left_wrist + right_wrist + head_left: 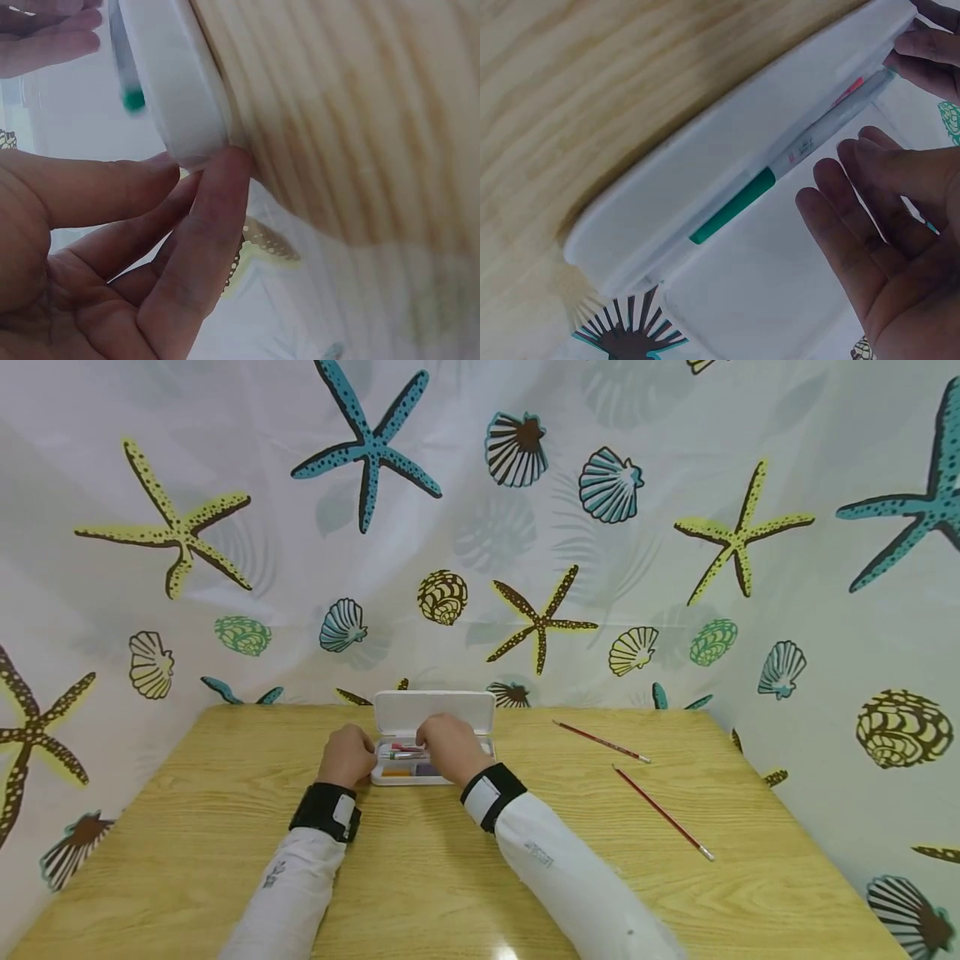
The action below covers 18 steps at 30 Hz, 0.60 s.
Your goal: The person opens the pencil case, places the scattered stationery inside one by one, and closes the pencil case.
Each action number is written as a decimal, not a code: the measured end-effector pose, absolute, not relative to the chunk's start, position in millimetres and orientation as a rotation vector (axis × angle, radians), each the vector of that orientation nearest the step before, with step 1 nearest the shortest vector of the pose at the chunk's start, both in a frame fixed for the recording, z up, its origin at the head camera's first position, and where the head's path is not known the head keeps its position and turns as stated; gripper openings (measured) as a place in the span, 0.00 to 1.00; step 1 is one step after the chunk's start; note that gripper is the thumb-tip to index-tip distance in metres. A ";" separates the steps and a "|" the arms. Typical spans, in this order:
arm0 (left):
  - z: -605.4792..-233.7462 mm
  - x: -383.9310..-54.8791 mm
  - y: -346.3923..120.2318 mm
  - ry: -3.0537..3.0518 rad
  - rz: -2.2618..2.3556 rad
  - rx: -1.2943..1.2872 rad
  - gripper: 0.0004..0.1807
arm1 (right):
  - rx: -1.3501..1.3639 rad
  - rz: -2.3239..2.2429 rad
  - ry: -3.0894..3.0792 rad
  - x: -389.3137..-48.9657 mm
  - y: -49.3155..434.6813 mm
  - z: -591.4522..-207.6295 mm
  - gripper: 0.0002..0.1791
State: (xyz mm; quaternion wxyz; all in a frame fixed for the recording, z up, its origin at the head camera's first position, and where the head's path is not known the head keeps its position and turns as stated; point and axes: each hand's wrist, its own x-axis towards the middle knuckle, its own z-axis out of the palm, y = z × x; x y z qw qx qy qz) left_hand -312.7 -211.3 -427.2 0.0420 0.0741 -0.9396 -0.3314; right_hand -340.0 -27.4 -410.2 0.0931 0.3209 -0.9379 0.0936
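A white pencil case (391,714) lies on the table with its lid raised. My left hand (347,757) is at its left end, and in the left wrist view thumb and fingers pinch the corner of the case. My right hand (453,748) is over the inside of the case and hides part of the contents. In the right wrist view its fingers (836,225) are loosely bent, with nothing between them. Close by, inside the case, lies a marker with a green cap (735,207). A bit of red shows beside the marker, its kind unclear.
Two red pencils lie right of the case, one farther back (602,742) and one nearer (663,812). The wooden table (187,860) meets a hanging cloth (465,527) with starfish and shells behind it and at its sides.
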 end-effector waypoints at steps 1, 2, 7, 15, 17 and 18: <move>-427.5 -312.9 -211.5 -2.876 -1.011 0.226 0.07 | 0.955 0.284 -2.788 -340.6 -28.1 -411.3 0.11; -427.6 -312.9 -211.4 -2.878 -1.008 0.228 0.06 | 0.958 0.287 -2.788 -341.1 -28.5 -412.5 0.11; -429.7 -316.0 -211.6 -2.892 -1.005 0.237 0.06 | 0.955 0.282 -2.789 -342.7 -28.5 -416.5 0.11; -430.4 -318.7 -212.8 -2.892 -1.011 0.240 0.06 | 0.956 0.301 -2.825 -341.6 -26.6 -411.2 0.11; -430.7 -318.3 -212.8 -2.889 -1.002 0.236 0.06 | 0.958 0.308 -2.829 -340.7 -25.7 -410.4 0.10; -431.3 -318.2 -213.1 -2.890 -1.001 0.233 0.06 | 0.956 0.308 -2.832 -340.2 -25.1 -410.0 0.10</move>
